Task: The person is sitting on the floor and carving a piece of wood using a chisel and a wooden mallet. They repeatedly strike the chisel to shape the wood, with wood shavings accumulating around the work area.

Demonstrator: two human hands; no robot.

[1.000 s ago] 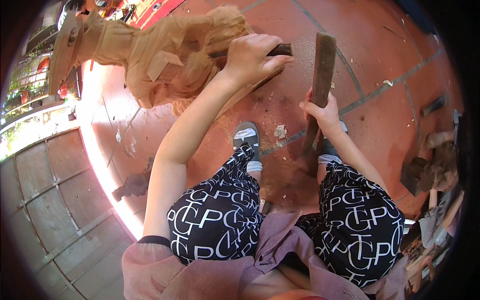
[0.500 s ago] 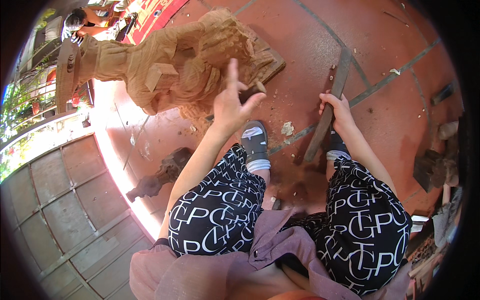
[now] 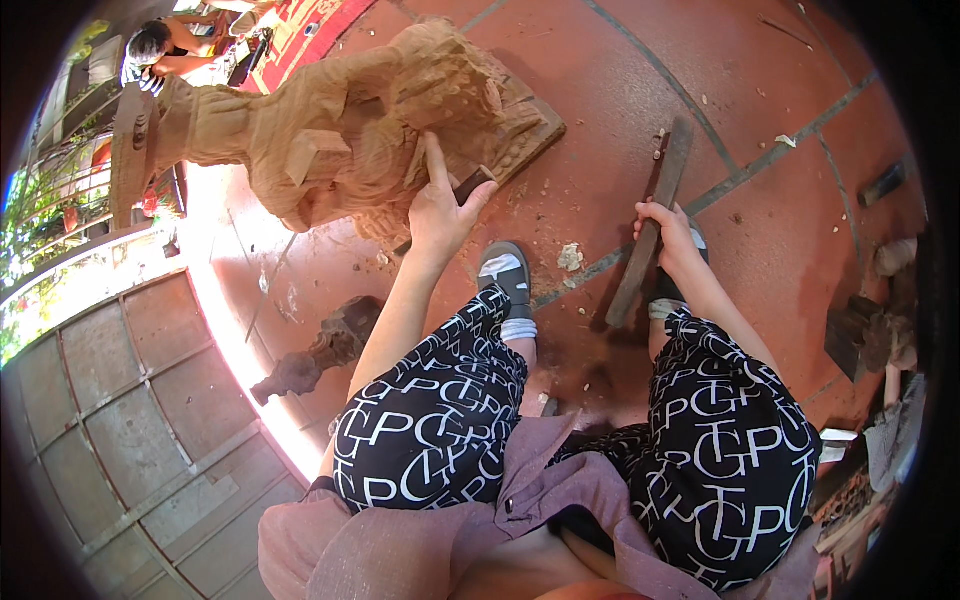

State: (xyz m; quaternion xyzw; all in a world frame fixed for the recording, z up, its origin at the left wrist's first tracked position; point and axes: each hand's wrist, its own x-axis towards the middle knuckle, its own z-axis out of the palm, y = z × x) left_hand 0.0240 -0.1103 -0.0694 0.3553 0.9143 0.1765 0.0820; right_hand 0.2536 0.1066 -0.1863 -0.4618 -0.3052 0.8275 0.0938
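A large pale-brown wood carving (image 3: pixel 320 120) with deep carved folds lies on its side on the floor, ahead and to the left. My left hand (image 3: pixel 438 228) is at its near side, index finger and thumb stretched out, the index fingertip over or against the wood. The other fingers curl round a dark rod-shaped tool, perhaps a chisel (image 3: pixel 472 184); one end sticks up by my thumb and a dark tip shows past the wrist. Its working end is not clear. My right hand (image 3: pixel 676 238) grips a long flat wooden bar (image 3: pixel 667 175) around its middle, above my right foot.
A dark carved wooden piece (image 3: pixel 335 338) lies left of my left leg. Dark wood blocks (image 3: pixel 865 335) stand at the right edge. Wood chips (image 3: pixel 571 257) dot the red tiles. Another person (image 3: pixel 165 50) is at the far left, beside a red mat (image 3: pixel 315 35).
My left hand has moved a little left with the tool, its index fingertip coming down onto or over the carving. My right hand and the bar have shifted slightly nearer.
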